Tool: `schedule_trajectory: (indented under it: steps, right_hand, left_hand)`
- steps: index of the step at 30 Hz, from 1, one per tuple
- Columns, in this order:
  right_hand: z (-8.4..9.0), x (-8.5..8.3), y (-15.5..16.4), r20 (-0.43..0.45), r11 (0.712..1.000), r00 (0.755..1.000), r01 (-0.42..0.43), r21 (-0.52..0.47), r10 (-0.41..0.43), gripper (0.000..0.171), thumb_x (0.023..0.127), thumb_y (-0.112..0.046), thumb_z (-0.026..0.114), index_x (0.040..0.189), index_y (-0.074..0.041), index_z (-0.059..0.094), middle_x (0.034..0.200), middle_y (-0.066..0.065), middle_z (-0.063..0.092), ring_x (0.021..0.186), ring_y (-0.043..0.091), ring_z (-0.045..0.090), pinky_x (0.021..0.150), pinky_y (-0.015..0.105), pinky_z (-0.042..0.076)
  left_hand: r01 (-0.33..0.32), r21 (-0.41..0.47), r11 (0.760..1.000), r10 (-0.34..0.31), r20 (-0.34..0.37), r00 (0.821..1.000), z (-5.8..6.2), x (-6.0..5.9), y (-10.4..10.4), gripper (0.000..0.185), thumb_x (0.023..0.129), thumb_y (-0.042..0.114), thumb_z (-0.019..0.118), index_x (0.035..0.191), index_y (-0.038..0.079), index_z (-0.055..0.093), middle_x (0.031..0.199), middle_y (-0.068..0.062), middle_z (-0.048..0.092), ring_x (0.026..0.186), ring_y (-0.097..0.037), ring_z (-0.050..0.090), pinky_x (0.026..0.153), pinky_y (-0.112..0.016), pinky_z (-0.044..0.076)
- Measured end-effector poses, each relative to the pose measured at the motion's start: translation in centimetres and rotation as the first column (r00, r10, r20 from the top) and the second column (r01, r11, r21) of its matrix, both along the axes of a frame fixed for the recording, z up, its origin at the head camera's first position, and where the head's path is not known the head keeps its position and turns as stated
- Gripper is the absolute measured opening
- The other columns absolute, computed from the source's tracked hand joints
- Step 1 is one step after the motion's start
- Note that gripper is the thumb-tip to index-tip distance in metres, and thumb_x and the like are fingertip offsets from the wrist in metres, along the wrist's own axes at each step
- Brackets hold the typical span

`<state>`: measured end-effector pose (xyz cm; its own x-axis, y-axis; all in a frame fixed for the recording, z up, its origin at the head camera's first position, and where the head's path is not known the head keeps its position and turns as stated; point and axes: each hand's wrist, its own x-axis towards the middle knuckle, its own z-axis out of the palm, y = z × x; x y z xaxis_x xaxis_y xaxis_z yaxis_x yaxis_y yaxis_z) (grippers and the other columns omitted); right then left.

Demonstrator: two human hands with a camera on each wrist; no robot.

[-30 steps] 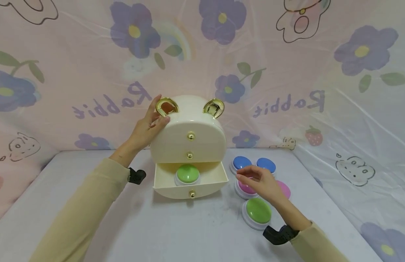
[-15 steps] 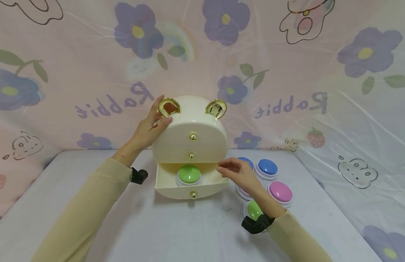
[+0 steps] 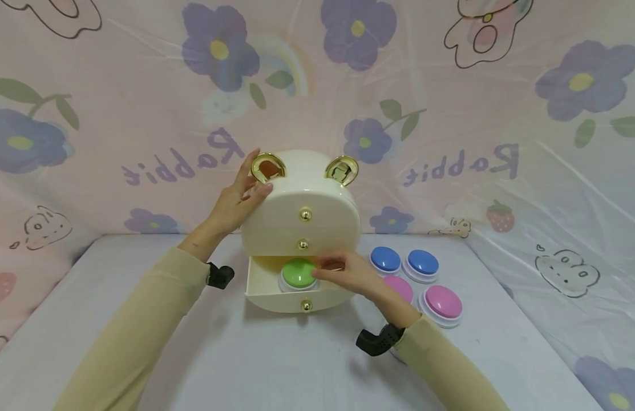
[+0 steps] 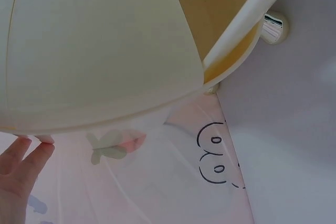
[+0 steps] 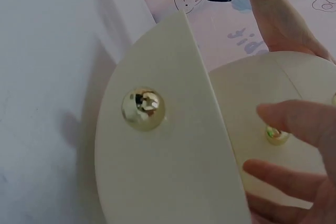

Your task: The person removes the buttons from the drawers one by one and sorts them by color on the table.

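A cream drawer box (image 3: 273,228) with gold-rimmed ears stands at mid-table. Its bottom drawer (image 3: 276,302) is pulled out. At the box's upper left, my left hand (image 3: 230,208) grips around the ear, thumb at the front and fingers behind. In the left wrist view, fingertips of the left hand (image 4: 18,182) meet the box's edge. A green dome button (image 3: 298,272) on a white base sits in the drawer. My right hand (image 3: 355,274) reaches over the drawer's right side, fingertips right at the button. In the right wrist view, thumb and fingers of the right hand (image 5: 317,182) are spread apart.
Right of the box are two blue dome buttons (image 3: 423,262) and two pink ones (image 3: 444,301) on white bases. My right forearm covers another white base below them. Behind the table hangs a flowered cloth (image 3: 307,114).
My right hand has moved left from over the loose buttons to the green button in the drawer. The left hand has kept its place on the box.
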<state>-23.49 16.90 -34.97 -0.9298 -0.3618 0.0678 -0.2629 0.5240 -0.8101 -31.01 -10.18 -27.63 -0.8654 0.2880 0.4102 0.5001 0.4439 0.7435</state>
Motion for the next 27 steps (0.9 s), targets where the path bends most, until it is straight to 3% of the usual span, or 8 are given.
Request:
schedule_trajectory:
  steps: [7, 11, 16, 21, 25, 27]
  right_hand:
    - [-1.0, -1.6, -1.6, -0.061, 0.978, 0.983, -0.166, 0.13, 0.175, 0.048, 0.083, -0.026, 0.074, 0.125, -0.003, 0.063, 0.12, 0.012, 0.065, 0.108, 0.026, 0.061, 0.094, 0.041, 0.05]
    - [-1.3, -2.2, -2.5, -0.081, 0.958, 0.978, -0.17, 0.231, 0.193, 0.057, 0.079, -0.03, 0.077, 0.129, -0.009, 0.061, 0.122, 0.007, 0.062, 0.109, 0.022, 0.054, 0.097, 0.041, 0.045]
    - [-1.4, -2.3, -3.3, -0.115, 0.946, 0.982, -0.108, 0.305, 0.149, 0.065, 0.074, -0.029, 0.082, 0.132, -0.01, 0.059, 0.123, 0.006, 0.063, 0.111, 0.021, 0.055, 0.098, 0.038, 0.043]
    - [-1.7, -2.1, -4.0, -0.249, 0.951, 0.965, 0.003, 0.309, 0.078, 0.05, 0.066, -0.024, 0.087, 0.11, -0.007, 0.071, 0.1, 0.003, 0.07, 0.092, 0.019, 0.057, 0.081, 0.03, 0.045]
    - [-1.9, -1.9, -4.6, -0.271, 0.956, 0.963, 0.09, 0.281, -0.011, 0.041, 0.061, -0.026, 0.09, 0.094, -0.006, 0.074, 0.083, 0.001, 0.067, 0.079, 0.017, 0.052, 0.07, 0.028, 0.04]
    - [-1.9, -1.7, -4.7, -0.261, 0.957, 0.964, 0.117, 0.266, -0.045, 0.042, 0.059, -0.027, 0.091, 0.093, -0.007, 0.075, 0.082, 0.001, 0.067, 0.079, 0.017, 0.051, 0.07, 0.028, 0.04]
  left_hand:
    - [0.0, 0.003, 1.0, 0.0, -0.005, 1.0, -0.1, -0.1, -0.2, 0.07, 0.097, 0.043, 0.051, 0.149, 0.052, 0.004, 0.151, -0.021, 0.035, 0.138, -0.034, 0.038, 0.109, -0.054, 0.035]
    - [-0.001, 0.009, 1.0, 0.001, -0.004, 1.0, -0.1, -0.1, -0.1, 0.07, 0.097, 0.043, 0.051, 0.148, 0.054, 0.005, 0.151, -0.02, 0.035, 0.138, -0.033, 0.038, 0.109, -0.053, 0.036]
    - [-0.002, 0.005, 1.0, 0.002, -0.005, 1.0, 0.0, 0.0, -0.1, 0.07, 0.097, 0.043, 0.05, 0.149, 0.052, 0.004, 0.152, -0.02, 0.032, 0.139, -0.033, 0.037, 0.109, -0.053, 0.036]
    - [-0.008, 0.001, 1.0, 0.008, -0.004, 1.0, 0.0, 0.1, 0.0, 0.07, 0.097, 0.045, 0.05, 0.148, 0.053, 0.004, 0.153, -0.02, 0.031, 0.139, -0.033, 0.037, 0.11, -0.052, 0.036]
    - [-0.005, 0.006, 1.0, 0.005, -0.01, 1.0, -0.1, 0.1, 0.0, 0.07, 0.097, 0.045, 0.051, 0.149, 0.053, 0.005, 0.153, -0.018, 0.032, 0.139, -0.032, 0.038, 0.109, -0.052, 0.036]
    - [0.0, 0.009, 1.0, 0.0, -0.01, 1.0, -0.2, 0.2, 0.0, 0.07, 0.097, 0.043, 0.051, 0.149, 0.052, 0.005, 0.154, -0.017, 0.031, 0.139, -0.032, 0.037, 0.109, -0.052, 0.036]
